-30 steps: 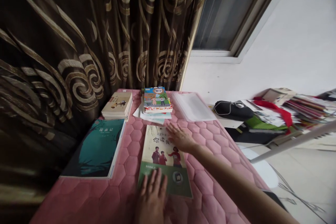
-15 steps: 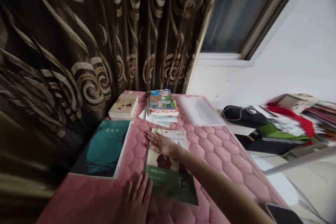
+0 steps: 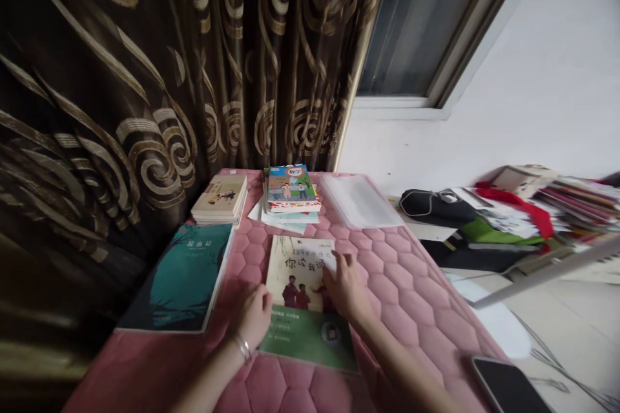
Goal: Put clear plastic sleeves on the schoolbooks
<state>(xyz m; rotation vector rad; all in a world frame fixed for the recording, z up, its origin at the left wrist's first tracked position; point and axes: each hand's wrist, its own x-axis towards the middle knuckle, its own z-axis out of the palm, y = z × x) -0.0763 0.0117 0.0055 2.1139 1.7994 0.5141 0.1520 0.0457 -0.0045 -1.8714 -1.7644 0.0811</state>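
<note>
Pink quilted mattress (image 3: 426, 310) carries a paperback book (image 3: 298, 277) lying flat at centre, just below a stack of books (image 3: 293, 190). Left hand (image 3: 252, 316): fingers (image 3: 264, 300) partly curled against the book's left edge. Right hand (image 3: 346, 287): fingers (image 3: 334, 263) on the cover's right side. Grip on the book cannot be confirmed for either hand.
</note>
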